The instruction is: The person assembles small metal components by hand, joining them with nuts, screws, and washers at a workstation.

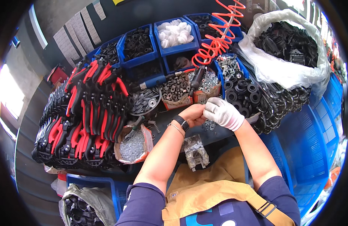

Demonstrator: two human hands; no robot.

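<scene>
My left hand point(195, 115), bare with a dark watch at the wrist, meets my right hand point(221, 113) over the middle of the bench. The right one wears a white glove. The fingers of both are drawn together and touching; whatever they hold is too small or hidden to name. Just below them lie loose small metal parts point(209, 125). A worn metal fixture point(196, 152) sits at the bench's near edge, in front of me. Beyond my hands, a dark air screwdriver point(197, 80) hangs from a red coiled hose point(219, 41).
Black-and-red clamps point(87, 113) are heaped at left, beside a box of small silvery pieces point(132, 147). Behind stand a carton of dark nuts point(176, 88) and blue bins, one with white caps point(175, 33). Black rings point(241, 92) and a bag of black parts point(288, 43) are at right.
</scene>
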